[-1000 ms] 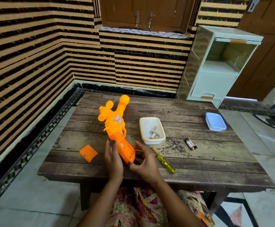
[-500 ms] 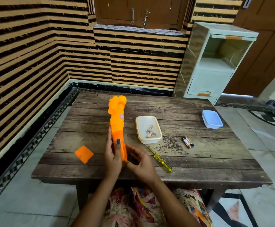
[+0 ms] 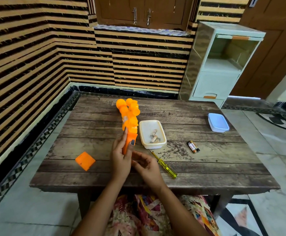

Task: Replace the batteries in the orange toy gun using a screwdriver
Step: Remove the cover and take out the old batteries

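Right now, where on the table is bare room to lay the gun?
Free: the left boards beyond the orange cover, and the near right corner past the screwdriver. Crowded: the middle, around toy gun and white tray.

Dark-nailed fingers; patchwork-print garment — multicoloured

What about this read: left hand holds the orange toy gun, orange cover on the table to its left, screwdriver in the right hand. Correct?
Wrong on the screwdriver: it lies on the table beside the right hand, whose fingers are not round it, as the head view shows. The rest stands: the left hand holds the orange toy gun, and the orange cover lies to its left.
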